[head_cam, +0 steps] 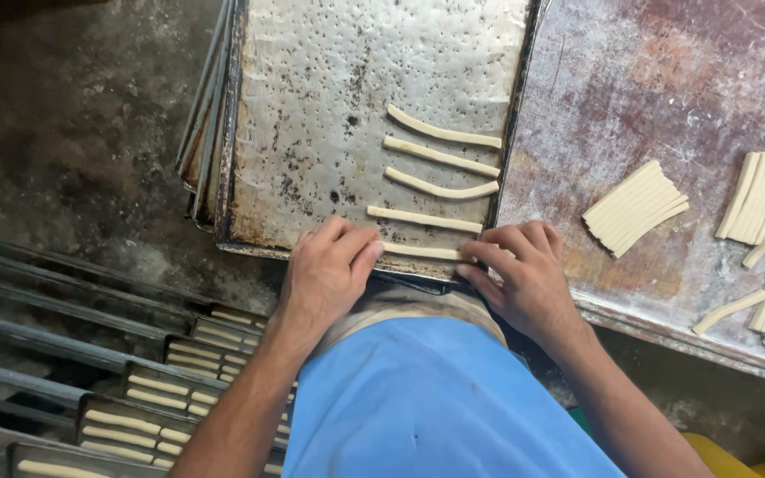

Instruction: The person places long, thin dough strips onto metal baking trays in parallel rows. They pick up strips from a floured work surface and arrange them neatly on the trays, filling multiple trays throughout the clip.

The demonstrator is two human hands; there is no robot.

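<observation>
I had the nearest pale dough strip pinched at both ends, my left hand closed on one tip, my right hand on the other, at the near edge of the worn, speckled metal baking tray. I judged I was laying the fifth strip; next it needed straightening and releasing. Beyond it on the tray lay four more strips. Right of the tray, cut dough stacks sat on the floured table, partly cropped.
</observation>
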